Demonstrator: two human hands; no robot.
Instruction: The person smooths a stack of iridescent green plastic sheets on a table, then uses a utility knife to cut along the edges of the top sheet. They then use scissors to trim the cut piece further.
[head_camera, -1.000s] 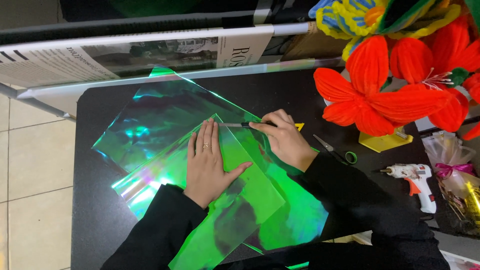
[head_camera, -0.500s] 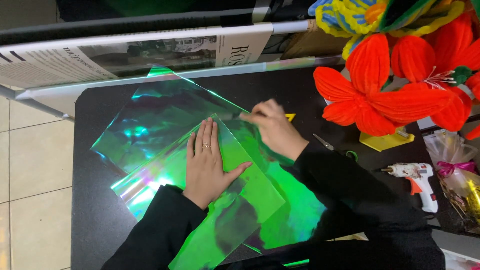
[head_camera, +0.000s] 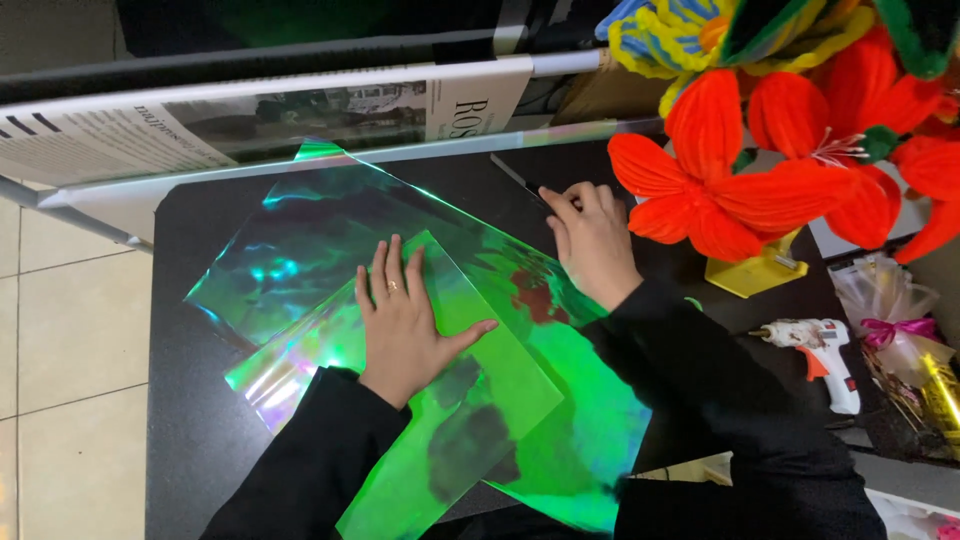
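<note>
Two iridescent green cellophane sheets lie overlapped on a black table (head_camera: 185, 430). The larger sheet (head_camera: 320, 225) is underneath and a smaller sheet (head_camera: 490, 400) lies on top. My left hand (head_camera: 405, 320) presses flat on the smaller sheet with its fingers spread and a ring on one finger. My right hand (head_camera: 595, 245) sits at the far right edge of the larger sheet, its fingers closed on a thin dark blade-like tool (head_camera: 515, 178) that points up and left over the bare table. Both arms wear black sleeves.
Big orange fabric flowers (head_camera: 740, 190) stand at the right, over a yellow object (head_camera: 755, 272). A white and orange glue gun (head_camera: 815, 345) and a clear bag with a pink ribbon (head_camera: 890, 320) lie further right. A rolled newspaper (head_camera: 250, 120) runs along the far edge. Tiled floor is on the left.
My right hand has slid with the tool up and to the right along the sheet, from its middle past its far edge. My left hand stays pressed in place.
</note>
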